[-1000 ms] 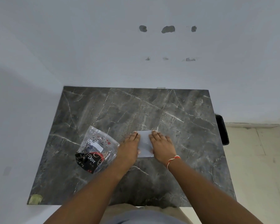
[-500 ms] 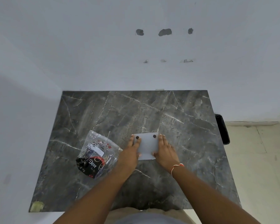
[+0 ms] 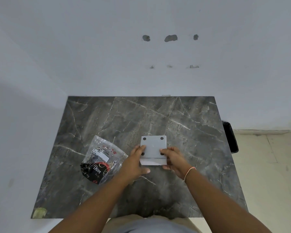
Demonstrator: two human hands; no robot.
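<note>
On my left, a clear plastic packet (image 3: 104,158) lies on the dark marble table (image 3: 175,118). Just beside it, my left hand (image 3: 134,163) pinches the left edge of a white card (image 3: 153,149) with four dark dots, near the table's middle. My right hand (image 3: 173,158) pinches the card's right edge, fingers curled over it. A black thing (image 3: 229,137) sits off the table's right side.

1 head-worn camera is looking forward and steeply down from the near edge of the counter (image 3: 158,115), sitting close above it and facing the far wall (image 3: 91,47).
</note>
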